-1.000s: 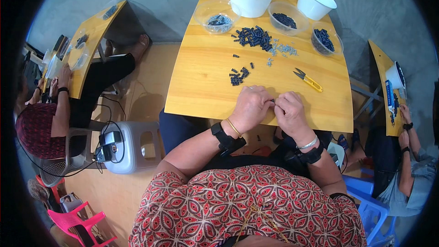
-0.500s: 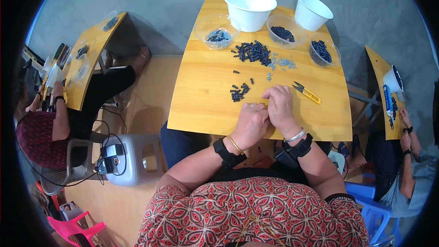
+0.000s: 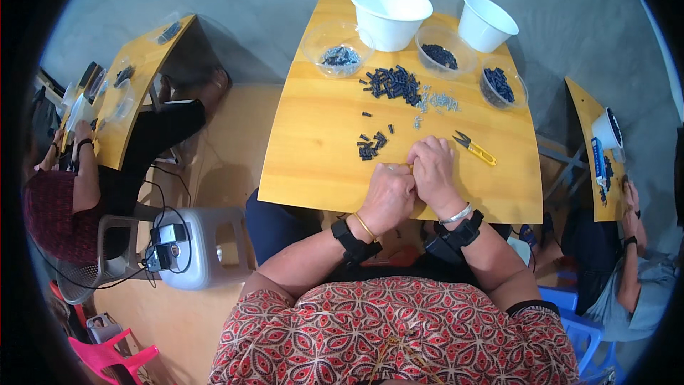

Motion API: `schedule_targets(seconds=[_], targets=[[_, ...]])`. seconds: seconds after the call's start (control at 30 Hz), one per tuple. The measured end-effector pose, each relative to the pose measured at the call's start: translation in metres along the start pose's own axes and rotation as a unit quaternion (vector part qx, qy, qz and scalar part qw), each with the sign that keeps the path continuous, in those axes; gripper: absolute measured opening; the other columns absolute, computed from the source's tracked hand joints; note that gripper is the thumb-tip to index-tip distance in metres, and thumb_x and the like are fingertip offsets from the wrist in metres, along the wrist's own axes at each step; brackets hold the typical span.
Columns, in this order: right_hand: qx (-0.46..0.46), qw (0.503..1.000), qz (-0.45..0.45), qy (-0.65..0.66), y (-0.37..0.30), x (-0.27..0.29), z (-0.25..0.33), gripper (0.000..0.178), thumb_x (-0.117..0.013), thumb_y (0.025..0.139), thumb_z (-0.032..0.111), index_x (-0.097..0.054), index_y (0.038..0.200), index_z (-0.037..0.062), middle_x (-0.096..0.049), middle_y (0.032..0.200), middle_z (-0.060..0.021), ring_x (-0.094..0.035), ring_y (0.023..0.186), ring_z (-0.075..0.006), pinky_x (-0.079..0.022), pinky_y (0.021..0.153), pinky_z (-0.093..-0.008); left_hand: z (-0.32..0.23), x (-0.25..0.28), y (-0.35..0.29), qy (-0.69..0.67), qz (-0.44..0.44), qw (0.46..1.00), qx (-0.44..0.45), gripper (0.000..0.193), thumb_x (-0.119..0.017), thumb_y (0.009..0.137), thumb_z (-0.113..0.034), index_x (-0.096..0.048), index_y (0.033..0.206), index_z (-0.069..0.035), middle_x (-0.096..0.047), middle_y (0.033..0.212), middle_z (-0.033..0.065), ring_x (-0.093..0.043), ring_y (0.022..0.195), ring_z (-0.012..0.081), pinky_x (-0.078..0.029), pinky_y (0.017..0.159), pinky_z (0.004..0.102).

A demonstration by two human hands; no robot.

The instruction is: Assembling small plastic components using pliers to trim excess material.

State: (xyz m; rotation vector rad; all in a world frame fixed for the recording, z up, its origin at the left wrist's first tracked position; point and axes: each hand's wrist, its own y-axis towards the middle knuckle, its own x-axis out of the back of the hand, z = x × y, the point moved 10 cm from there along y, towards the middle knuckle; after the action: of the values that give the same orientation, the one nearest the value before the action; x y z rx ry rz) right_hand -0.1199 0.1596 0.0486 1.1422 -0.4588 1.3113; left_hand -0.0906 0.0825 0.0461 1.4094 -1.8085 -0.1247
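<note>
Left of the snips (image 3: 476, 149), the right hand (image 3: 433, 173) has folded against the left hand (image 3: 391, 192), masking work; fingers' grip can't be told.

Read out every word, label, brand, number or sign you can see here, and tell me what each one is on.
Blue-and-white box on the right-hand table: any print is too small and blurred to read.
No readable text elsewhere.
</note>
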Motion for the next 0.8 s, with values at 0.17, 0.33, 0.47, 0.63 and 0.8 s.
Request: schedule_targets(seconds=[0.17,0.33,0.47,0.63,0.8], targets=[[-0.041,0.987,-0.061,0.14,0.001,0.013,-0.012,0.01,-0.046,0.082,0.005,-0.056,0.085,0.0051,-0.054,0.082,-0.0099,-0.051,0.079,-0.0259,-0.039,0.071,-0.0373,-0.002,0.012,0.001,-0.037,-0.031,0.999,0.015,0.004,-0.063,0.069,-0.001,-0.059,0.068,-0.002,-0.056,0.065,0.0062,-0.054,0.06,0.0232,-0.039,0.059,0.033],[-0.041,0.958,-0.029,0.283,-0.004,0.035,0.002,0.017,-0.052,0.084,0.004,-0.052,0.1,-0.0006,-0.053,0.082,-0.0122,-0.054,0.074,-0.0226,-0.045,0.068,-0.0321,0.05,0.018,-0.002,-0.42,-0.097,0.873,0.227,0.005,-0.064,0.081,-0.006,-0.064,0.077,-0.002,-0.058,0.068,-0.0015,-0.05,0.063,0.006,-0.039,0.059,0.0208],[0.074,0.976,-0.038,0.203,-0.01,0.04,0.042,0.017,-0.056,0.082,0.004,-0.051,0.098,0.0021,-0.05,0.079,-0.0123,-0.054,0.07,-0.0262,-0.045,0.065,-0.033,0.054,0.012,-0.006,-0.532,-0.101,0.787,0.296,0.009,-0.062,0.085,-0.009,-0.065,0.08,-0.002,-0.057,0.07,-0.0022,-0.048,0.063,0.0039,-0.038,0.059,0.0187],[0.084,0.978,-0.055,0.184,-0.008,0.039,0.037,0.011,-0.055,0.082,0.003,-0.051,0.092,0.0021,-0.051,0.079,-0.0132,-0.055,0.071,-0.0266,-0.045,0.063,-0.0337,0.058,0.0,-0.012,-0.57,-0.072,0.757,0.313,0.011,-0.061,0.087,-0.012,-0.064,0.084,-0.003,-0.056,0.069,-0.0016,-0.047,0.063,0.0054,-0.039,0.058,0.0199],[0.038,0.973,-0.031,0.225,-0.005,0.039,0.026,0.007,-0.054,0.083,0.002,-0.052,0.09,0.0014,-0.053,0.079,-0.0133,-0.057,0.072,-0.0262,-0.046,0.064,-0.032,0.056,0.003,-0.014,-0.549,-0.035,0.771,0.32,0.013,-0.06,0.087,-0.015,-0.064,0.087,-0.002,-0.059,0.072,0.0008,-0.053,0.063,0.0073,-0.042,0.057,0.0197]])
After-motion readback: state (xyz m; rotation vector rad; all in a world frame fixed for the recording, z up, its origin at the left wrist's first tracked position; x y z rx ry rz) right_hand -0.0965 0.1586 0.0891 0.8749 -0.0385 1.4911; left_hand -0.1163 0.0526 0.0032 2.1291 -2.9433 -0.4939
